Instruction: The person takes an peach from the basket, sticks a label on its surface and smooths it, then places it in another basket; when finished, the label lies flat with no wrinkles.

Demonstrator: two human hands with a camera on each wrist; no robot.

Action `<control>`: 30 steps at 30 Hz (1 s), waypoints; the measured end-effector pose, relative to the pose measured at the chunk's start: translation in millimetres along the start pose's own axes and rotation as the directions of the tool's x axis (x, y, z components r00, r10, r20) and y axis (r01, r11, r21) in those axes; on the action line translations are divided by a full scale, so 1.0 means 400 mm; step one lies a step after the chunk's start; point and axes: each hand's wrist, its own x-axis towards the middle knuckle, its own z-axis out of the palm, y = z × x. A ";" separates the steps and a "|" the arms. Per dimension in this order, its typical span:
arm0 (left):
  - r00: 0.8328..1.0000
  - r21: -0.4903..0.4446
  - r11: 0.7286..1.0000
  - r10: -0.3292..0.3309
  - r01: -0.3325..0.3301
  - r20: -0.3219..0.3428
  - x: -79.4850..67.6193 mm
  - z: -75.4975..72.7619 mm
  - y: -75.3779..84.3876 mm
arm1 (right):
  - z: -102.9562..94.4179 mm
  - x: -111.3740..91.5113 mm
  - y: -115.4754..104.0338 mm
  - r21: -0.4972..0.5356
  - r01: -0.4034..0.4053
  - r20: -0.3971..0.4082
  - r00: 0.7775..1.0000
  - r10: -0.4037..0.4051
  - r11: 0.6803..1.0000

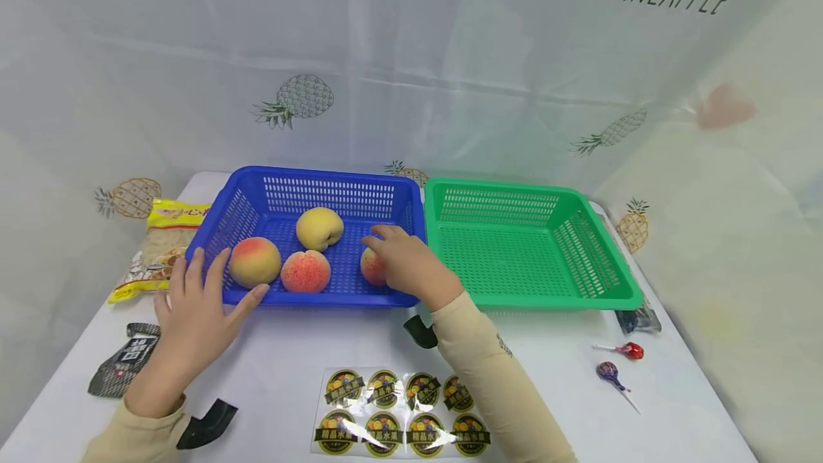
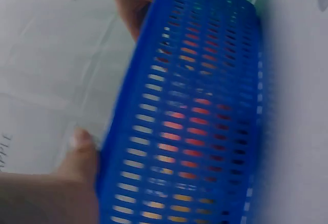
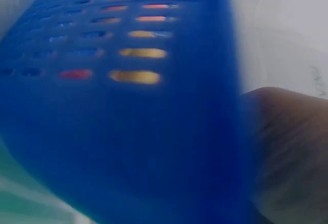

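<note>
In the head view a blue basket [image 1: 328, 299] holds several peaches. My right hand [image 1: 411, 266] reaches over its near right side, fingers curved round a small red-and-yellow peach [image 1: 371, 268]; the thumb is hidden. My left hand [image 1: 199, 313] is at the near left corner with fingers spread, closest to a large yellow-red peach [image 1: 255, 262], and holds nothing. Between them sit a pinkish-red peach [image 1: 306, 272] and, behind it, a yellow peach [image 1: 319, 228]. Both wrist views show the slotted basket wall, with fruit colours through the slots.
A green basket [image 1: 501, 256] stands against the blue one's right side. Leftward lie a yellow food packet [image 1: 161, 249] and a dark packet [image 1: 125, 363]. A sticker sheet [image 1: 401, 413] is in front; two lollipops [image 1: 626, 350] lie at right. A pineapple-print cloth [image 1: 411, 56] hangs behind.
</note>
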 end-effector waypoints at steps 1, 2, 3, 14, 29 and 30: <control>1.000 -0.021 1.000 0.000 -0.001 -0.022 -0.004 0.013 -0.007 | 0.006 0.004 0.000 0.012 -0.010 0.023 1.000 0.010 1.000; 0.999 -0.042 0.999 -0.001 -0.001 -0.048 -0.008 0.025 -0.011 | 0.010 0.007 0.000 0.022 -0.018 0.040 0.999 0.017 1.000; 0.997 -0.062 0.998 -0.001 -0.004 -0.080 -0.011 0.035 -0.015 | 0.015 0.010 0.001 0.028 -0.023 0.052 0.998 0.021 0.999; 0.979 -0.059 0.998 -0.038 0.027 -0.200 -0.014 0.061 -0.012 | 0.055 0.038 -0.001 -0.048 -0.052 0.094 0.994 0.056 0.998; 0.978 -0.072 0.997 -0.048 0.034 -0.204 -0.010 0.065 -0.013 | 0.048 0.045 0.010 -0.109 0.010 -0.015 1.000 -0.012 0.994; 0.977 -0.074 0.997 -0.048 0.034 -0.206 -0.010 0.066 -0.013 | 0.039 0.041 0.014 -0.089 0.009 -0.040 0.999 -0.012 0.996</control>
